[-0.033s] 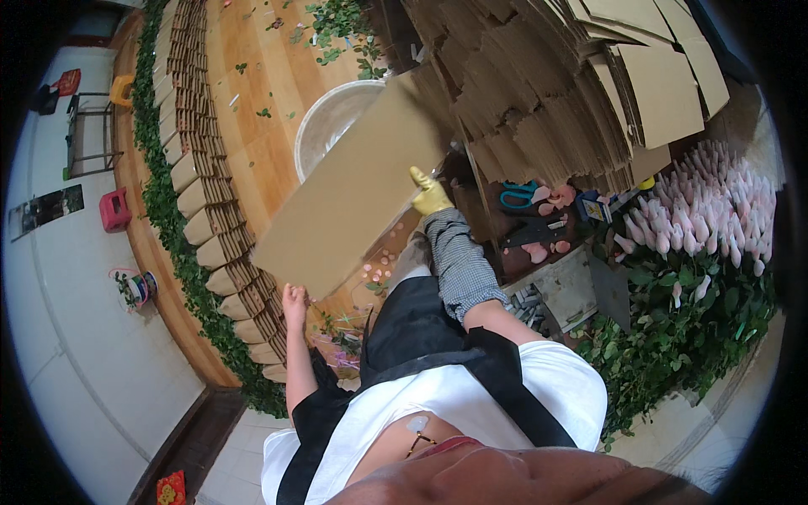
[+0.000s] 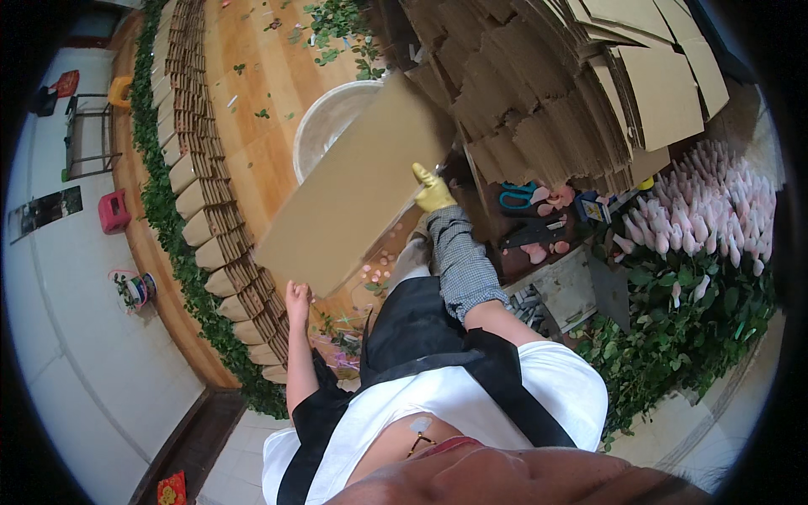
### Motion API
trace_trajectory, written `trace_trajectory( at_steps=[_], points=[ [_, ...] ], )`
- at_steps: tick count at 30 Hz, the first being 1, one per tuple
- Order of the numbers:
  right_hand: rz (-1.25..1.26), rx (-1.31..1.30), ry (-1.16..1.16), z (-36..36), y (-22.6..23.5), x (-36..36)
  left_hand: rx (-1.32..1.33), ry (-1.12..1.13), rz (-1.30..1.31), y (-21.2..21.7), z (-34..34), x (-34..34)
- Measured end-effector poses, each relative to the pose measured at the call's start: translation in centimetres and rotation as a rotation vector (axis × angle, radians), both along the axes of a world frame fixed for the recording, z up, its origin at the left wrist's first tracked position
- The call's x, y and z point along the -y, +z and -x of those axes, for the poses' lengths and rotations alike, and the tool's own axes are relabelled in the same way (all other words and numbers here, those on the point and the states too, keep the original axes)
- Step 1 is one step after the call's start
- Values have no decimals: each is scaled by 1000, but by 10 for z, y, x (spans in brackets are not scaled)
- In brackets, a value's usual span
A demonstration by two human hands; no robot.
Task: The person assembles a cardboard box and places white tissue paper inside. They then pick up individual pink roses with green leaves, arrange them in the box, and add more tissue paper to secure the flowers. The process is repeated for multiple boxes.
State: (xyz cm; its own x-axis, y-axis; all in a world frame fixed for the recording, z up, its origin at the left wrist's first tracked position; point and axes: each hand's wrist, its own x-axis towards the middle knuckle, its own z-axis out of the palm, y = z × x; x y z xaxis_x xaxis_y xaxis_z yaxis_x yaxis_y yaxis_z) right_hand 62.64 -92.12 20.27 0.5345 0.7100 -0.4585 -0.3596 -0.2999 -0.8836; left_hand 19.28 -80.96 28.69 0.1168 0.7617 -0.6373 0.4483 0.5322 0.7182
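Gripping a cardboard sheet (image 2: 353,185) two-handed, head view. My gloved right hand (image 2: 434,192) clamps its near long edge, thumb on top; my bare left hand (image 2: 298,300) is curled at its lower-left end. Sheet partly hides the pale tub (image 2: 310,126).

Pink plastic stool (image 2: 114,210) at edge of wooden floor (image 2: 248,168). Left of stool: dark picture panel (image 2: 46,212). Just above stool: metal rack (image 2: 110,139); farther above: yellow stool (image 2: 121,90), red item (image 2: 66,82). Below stool: potted plant (image 2: 133,289); well below: red-and-gold ornament (image 2: 172,488).
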Motion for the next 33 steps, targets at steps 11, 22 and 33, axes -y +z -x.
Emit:
trace_trajectory(
  at_steps=[11, 22, 33],
  points=[
    [98, -166, -480, -55, -58, 10, 71, -211, -163, -102, -117, -64],
    [-329, -534, -1096, -56, -17, -20, 452, -150, 318, -74, -326, -72],
    [-29, -393, -460, 71, 92, 77, -438, -1183, -651, -60, -519, -17]
  ],
)
